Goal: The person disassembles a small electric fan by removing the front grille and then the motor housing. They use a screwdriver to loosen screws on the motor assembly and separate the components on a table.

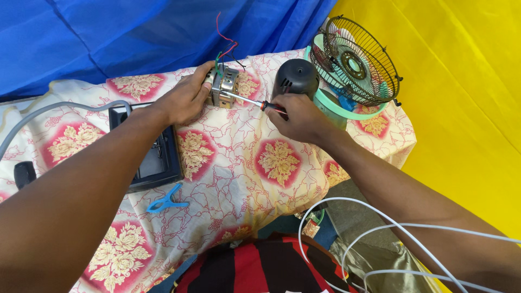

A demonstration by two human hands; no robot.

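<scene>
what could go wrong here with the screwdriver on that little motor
The thin screwdriver tip could slip off the small silver metal motor and jab the left hand gripping it, since those fingers sit right beside the tip. The motor rests on a soft floral cloth, so it might rock under pressure from the right hand. The loose red and green wires sticking up could snag.
</scene>
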